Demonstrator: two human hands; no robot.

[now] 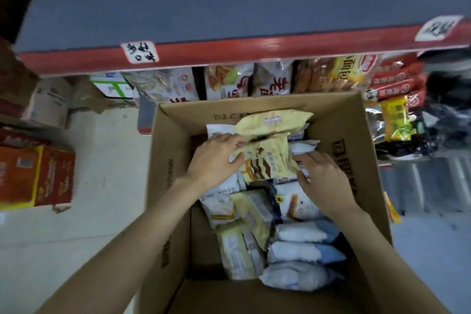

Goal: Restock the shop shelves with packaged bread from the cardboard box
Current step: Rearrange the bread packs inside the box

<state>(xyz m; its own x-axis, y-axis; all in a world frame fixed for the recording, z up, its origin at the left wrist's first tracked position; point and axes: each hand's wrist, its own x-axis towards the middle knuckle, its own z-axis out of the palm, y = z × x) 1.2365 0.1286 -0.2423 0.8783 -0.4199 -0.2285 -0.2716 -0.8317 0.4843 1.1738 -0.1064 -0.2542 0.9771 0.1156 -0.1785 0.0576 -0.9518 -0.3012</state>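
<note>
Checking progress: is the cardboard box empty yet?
No, the cardboard box holds many bread packs, and both hands are inside it.

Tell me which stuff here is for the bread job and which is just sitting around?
For the job:
cardboard box
yellow bread packet, gripped by the left hand
white packets
right hand, reaching in
shelf

Just around:
orange carton on the floor
brown cartons
red packs
</note>
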